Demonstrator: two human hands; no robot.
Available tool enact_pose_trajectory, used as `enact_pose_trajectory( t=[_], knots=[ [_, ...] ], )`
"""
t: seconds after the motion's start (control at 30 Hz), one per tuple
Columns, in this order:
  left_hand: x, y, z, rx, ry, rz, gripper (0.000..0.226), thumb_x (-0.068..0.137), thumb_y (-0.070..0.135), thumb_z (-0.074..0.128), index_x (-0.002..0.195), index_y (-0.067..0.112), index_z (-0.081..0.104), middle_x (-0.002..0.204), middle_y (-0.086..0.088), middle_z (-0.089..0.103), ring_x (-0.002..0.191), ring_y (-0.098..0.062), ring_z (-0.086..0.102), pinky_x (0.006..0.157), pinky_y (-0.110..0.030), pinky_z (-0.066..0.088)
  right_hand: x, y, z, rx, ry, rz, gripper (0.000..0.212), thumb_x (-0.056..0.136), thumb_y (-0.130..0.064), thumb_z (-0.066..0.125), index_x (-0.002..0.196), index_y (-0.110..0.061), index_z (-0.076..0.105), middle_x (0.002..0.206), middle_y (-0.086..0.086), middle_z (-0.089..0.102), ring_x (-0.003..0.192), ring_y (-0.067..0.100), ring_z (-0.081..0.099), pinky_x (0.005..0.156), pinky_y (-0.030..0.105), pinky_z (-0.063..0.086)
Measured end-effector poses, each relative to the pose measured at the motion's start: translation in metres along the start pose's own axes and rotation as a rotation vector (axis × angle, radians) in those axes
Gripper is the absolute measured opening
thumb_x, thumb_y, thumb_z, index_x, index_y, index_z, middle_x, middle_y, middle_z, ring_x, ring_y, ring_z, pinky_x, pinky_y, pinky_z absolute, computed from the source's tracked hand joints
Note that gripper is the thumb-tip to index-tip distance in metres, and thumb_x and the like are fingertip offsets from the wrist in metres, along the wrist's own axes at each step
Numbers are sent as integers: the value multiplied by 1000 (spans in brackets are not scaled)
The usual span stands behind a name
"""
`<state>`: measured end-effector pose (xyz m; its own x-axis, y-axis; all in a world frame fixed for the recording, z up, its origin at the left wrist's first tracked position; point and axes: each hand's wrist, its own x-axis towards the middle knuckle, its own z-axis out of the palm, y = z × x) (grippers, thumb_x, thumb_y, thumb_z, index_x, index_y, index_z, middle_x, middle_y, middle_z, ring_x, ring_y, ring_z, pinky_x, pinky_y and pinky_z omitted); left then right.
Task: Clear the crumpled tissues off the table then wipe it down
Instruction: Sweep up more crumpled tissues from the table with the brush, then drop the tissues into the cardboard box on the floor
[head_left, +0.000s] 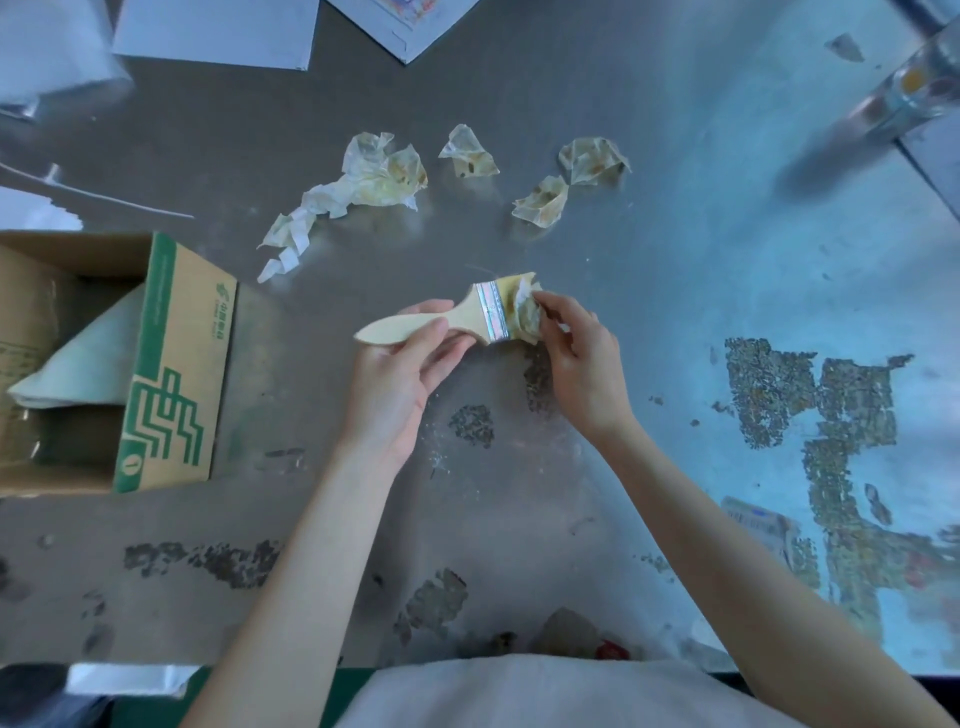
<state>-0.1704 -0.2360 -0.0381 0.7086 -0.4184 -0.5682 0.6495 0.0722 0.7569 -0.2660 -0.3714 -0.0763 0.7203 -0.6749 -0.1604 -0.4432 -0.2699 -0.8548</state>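
Note:
My left hand (400, 374) grips the wooden handle of a flat paintbrush (457, 318), held level above the grey table (311, 519). My right hand (582, 358) pinches a crumpled tissue (525, 312) wrapped over the brush's bristles. Several stained, crumpled tissues lie on the table beyond the hands: a long twisted one (343, 200) at the left, a small one (467, 153) in the middle, and two more (595, 158) (540, 205) to the right.
An open cardboard box (176, 364) with green print stands at the left, a white sheet inside it. White papers (218, 31) lie at the far edge. A clear bottle (904, 88) lies at the far right. Old paint stains (831, 415) mark the table.

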Motion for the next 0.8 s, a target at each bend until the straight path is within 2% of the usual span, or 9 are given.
enact_pose_trajectory(
  t=[0.13, 0.23, 0.4, 0.6, 0.7, 0.8],
  knots=[
    [-27, -8, -18, -109, 34, -5, 16, 94, -4, 52, 100, 3, 65, 99, -21, 71, 94, -27, 70, 79, -23, 57, -26, -9, 0, 16, -10, -9, 29, 97, -11, 46, 122, -17, 60, 103, -6, 60, 105, 25, 57, 96, 43, 44],
    [-50, -13, -32, -183, 37, -8, 14, 88, 0, 58, 98, 4, 67, 99, -19, 73, 93, -26, 72, 78, -23, 57, -47, -16, 2, 6, -7, -49, 28, 97, -10, 47, 120, -15, 61, 97, -9, 58, 98, 26, 58, 92, 43, 45],
    [-94, -27, -55, -246, 102, -7, 16, 80, 5, 62, 94, 6, 68, 97, -18, 74, 88, -25, 73, 76, -24, 58, -89, -19, 13, -48, -58, -114, 30, 96, -6, 46, 121, -13, 60, 97, -11, 55, 95, 25, 56, 82, 28, 41],
    [-153, -55, -79, -338, 274, 25, 15, 79, 5, 62, 93, 5, 68, 114, -28, 66, 97, -30, 72, 79, -25, 58, -130, -15, 22, -77, -242, -182, 30, 96, -5, 46, 122, -12, 60, 99, -10, 56, 95, 22, 57, 79, 8, 36],
    [-185, -75, -84, -366, 384, 90, 13, 81, 5, 62, 89, 7, 71, 113, -27, 67, 99, -33, 70, 80, -25, 58, -148, -14, 24, -96, -375, -231, 30, 96, -5, 45, 122, -11, 60, 101, -10, 56, 96, 20, 56, 80, 14, 37],
    [-216, -95, -87, -447, 474, 155, 12, 81, 4, 62, 91, 6, 70, 104, -22, 71, 95, -31, 72, 80, -26, 58, -165, -16, 26, -121, -480, -305, 29, 96, -5, 46, 121, -11, 60, 98, -8, 58, 92, 17, 55, 78, 9, 37]
  ],
)
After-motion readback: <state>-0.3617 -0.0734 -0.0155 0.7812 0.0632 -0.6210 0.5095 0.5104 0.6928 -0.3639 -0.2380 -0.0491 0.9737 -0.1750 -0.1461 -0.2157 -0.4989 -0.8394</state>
